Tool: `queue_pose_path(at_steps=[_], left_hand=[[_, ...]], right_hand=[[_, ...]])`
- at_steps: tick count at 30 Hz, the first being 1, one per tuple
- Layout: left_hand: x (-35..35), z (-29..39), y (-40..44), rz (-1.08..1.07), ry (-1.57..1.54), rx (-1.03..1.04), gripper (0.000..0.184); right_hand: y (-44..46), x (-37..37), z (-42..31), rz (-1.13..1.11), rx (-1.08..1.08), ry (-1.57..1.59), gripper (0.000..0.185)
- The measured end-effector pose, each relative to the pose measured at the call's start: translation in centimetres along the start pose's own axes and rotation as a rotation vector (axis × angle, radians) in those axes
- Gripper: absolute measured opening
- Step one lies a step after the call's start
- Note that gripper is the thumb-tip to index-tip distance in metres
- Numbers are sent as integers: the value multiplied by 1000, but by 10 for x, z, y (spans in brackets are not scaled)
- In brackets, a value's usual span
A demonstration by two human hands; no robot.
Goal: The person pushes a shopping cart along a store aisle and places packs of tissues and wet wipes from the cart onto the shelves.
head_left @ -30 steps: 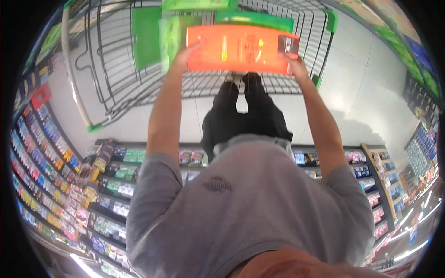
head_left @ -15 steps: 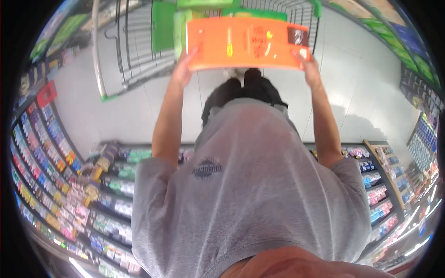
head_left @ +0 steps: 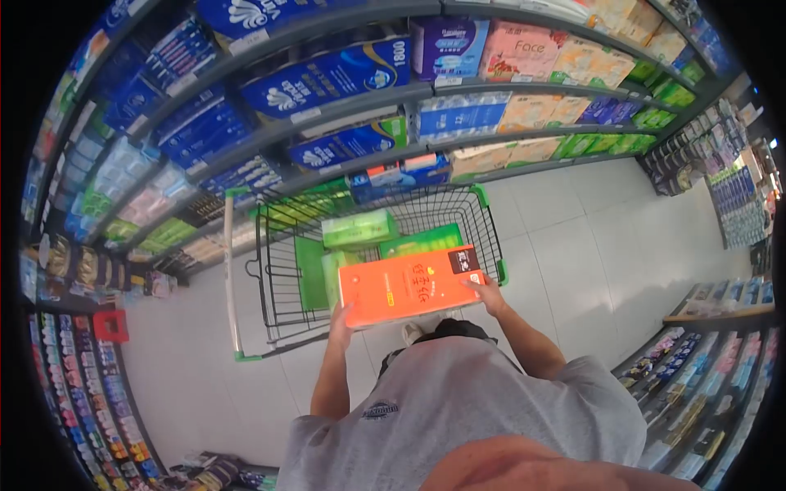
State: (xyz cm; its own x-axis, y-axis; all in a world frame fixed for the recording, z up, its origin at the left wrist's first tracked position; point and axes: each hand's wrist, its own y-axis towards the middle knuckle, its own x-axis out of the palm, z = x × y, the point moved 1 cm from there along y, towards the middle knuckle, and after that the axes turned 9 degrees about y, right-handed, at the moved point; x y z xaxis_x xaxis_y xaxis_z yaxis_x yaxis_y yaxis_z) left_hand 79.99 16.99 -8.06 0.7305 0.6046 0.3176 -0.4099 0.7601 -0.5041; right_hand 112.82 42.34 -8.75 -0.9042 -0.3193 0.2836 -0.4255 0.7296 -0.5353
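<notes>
A large orange tissue pack (head_left: 389, 288) with a black corner label is held level in front of me. My left hand (head_left: 341, 322) is closed on its left end, and my right hand (head_left: 489, 295) grips the right end. Just beyond the pack stands a black wire shopping cart (head_left: 481, 196) with green corners. The orange pack hides part of the cart's near side. Inside the cart, a light green pack (head_left: 359, 229) and a darker green pack (head_left: 422, 241) can be seen.
Shelves (head_left: 352, 102) of blue, pink and green tissue packs curve along the far side. More racks of goods (head_left: 82, 376) stand at the left, near a red basket-like item (head_left: 110, 326). Another rack (head_left: 696, 376) is close on my right. Pale tiles (head_left: 565, 254) cover the floor.
My view has tilted up, bringing the far shelves and the whole cart into sight. Both hands still hold the orange pack, which appears lower in view and slightly slanted.
</notes>
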Motion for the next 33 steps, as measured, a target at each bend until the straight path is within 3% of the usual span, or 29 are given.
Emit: queue_pose_path(at_steps=[16, 27, 31, 33], left_hand=[[-27, 7, -12, 6, -62, 49, 52], [-47, 4, -20, 232, -68, 94, 48], [-14, 9, -34, 254, -101, 222, 45], [-9, -1, -27, 259, -192, 129, 45]], right_hand=[[2, 24, 19, -60, -29, -17, 52], [0, 51, 16, -111, 179, -133, 51], [-8, 28, 4, -169, 69, -159, 56], [-16, 1, -7, -180, -5, -62, 61]])
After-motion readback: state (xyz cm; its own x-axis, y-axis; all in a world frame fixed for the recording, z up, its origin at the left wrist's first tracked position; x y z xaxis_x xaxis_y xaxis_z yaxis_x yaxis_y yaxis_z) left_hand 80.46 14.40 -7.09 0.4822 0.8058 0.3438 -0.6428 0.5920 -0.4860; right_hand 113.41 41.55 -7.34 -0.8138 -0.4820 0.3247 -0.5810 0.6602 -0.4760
